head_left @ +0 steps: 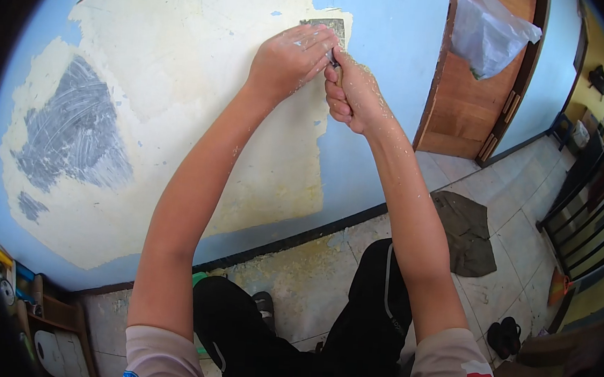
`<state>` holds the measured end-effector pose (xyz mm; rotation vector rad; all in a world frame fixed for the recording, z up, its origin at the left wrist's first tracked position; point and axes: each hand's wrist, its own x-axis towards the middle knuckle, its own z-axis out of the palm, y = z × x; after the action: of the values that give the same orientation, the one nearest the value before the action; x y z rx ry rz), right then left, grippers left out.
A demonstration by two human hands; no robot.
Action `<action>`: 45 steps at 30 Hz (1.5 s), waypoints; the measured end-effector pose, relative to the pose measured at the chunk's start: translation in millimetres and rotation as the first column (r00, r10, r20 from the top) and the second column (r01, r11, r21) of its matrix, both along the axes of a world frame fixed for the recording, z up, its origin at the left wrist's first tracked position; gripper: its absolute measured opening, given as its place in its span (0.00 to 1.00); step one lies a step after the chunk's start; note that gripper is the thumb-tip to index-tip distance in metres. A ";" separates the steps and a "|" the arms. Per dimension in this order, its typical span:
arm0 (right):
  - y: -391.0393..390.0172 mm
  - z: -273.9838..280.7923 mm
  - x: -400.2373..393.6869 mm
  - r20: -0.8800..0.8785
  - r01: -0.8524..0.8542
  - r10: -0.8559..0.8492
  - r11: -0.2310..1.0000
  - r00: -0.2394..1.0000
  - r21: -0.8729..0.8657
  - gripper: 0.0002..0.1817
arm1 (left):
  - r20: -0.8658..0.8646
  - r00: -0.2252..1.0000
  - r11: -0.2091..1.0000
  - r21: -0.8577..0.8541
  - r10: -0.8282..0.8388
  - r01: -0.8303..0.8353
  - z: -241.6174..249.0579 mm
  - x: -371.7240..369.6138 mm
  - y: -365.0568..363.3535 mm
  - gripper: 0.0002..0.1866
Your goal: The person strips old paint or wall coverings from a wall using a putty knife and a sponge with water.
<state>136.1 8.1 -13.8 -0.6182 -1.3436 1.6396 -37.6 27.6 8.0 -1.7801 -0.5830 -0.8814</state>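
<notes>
A paint scraper (335, 26) lies with its metal blade against the wall, near the edge between cream and blue paint. My right hand (351, 90) is closed around its handle, thumb up toward the blade. My left hand (290, 58) lies over the blade, fingers stretched out and pressing on it; they hide part of the metal. Pale paint flakes cling to both hands and forearms. The wall (205, 76) around them shows a large cream area where the blue paint is off, with a grey scratched patch (75, 127) at the left.
Paint flakes litter the tiled floor (295, 279) below the wall. A brown cloth (463, 231) lies to the right, with dark sandals (504, 337) beyond it. A plastic bag (491, 34) hangs on the wooden door (472, 106). A small wooden shelf (47, 321) stands at lower left.
</notes>
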 end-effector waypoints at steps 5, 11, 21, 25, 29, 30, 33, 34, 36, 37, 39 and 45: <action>5.0 20.8 -0.6 0.032 0.038 -0.040 0.998 0.999 0.056 0.28 | 0.067 0.998 1.000 -0.012 -0.015 0.016 16.2 4.5 4.0 0.15; 2.1 14.8 -1.1 0.026 0.023 -0.024 1.000 0.999 0.013 0.28 | 0.079 0.997 0.997 -0.072 -0.010 0.016 9.3 4.9 -3.5 0.15; 0.1 24.2 -4.0 0.068 0.060 -0.063 0.997 0.996 0.045 0.29 | 0.143 0.990 0.993 -0.113 -0.013 0.029 13.4 4.4 -0.4 0.17; 2.6 7.9 -7.6 0.007 0.071 -0.072 0.997 0.997 0.032 0.29 | 0.179 0.984 0.992 -0.116 -0.019 0.041 1.1 5.6 -2.0 0.17; 4.9 16.6 -1.4 0.042 0.034 -0.036 0.999 0.998 0.030 0.28 | 0.169 0.985 0.987 -0.147 -0.040 0.065 8.7 5.2 -2.9 0.16; 6.4 22.4 -2.3 0.040 0.041 -0.043 0.998 0.998 0.046 0.28 | 0.162 0.986 0.987 -0.150 -0.037 0.062 15.8 4.0 -1.7 0.16; 0.5 18.5 -9.3 -0.039 0.034 -0.032 0.999 0.999 0.030 0.28 | 0.193 0.979 0.985 -0.148 -0.064 0.094 15.1 3.7 -2.5 0.16; -1.0 14.3 -8.5 -0.039 0.035 -0.034 0.999 0.999 0.024 0.28 | 0.192 0.979 0.984 -0.154 -0.065 0.095 10.6 3.2 -2.8 0.16; -2.8 8.9 -6.1 0.029 0.039 -0.039 0.999 0.999 0.006 0.27 | 0.180 0.982 0.980 -0.177 -0.059 0.091 3.0 2.8 -6.9 0.16; -1.1 12.2 -6.7 0.031 0.037 -0.037 0.999 0.999 0.008 0.27 | 0.182 0.982 0.980 -0.176 -0.057 0.090 6.3 2.9 -6.7 0.16; 4.5 25.1 -7.6 0.035 0.064 -0.066 0.997 0.997 0.045 0.27 | 0.246 0.965 0.969 -0.204 -0.087 0.139 18.9 4.5 -3.0 0.18; -4.0 10.3 -9.1 0.020 0.051 -0.051 0.999 0.999 -0.004 0.28 | 0.259 0.961 0.950 -0.265 -0.095 0.165 4.6 3.3 -7.8 0.18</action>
<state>127.0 4.1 -3.5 -0.6676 -1.3279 1.6004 -34.3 19.9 12.5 -2.0007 -0.7895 -1.1671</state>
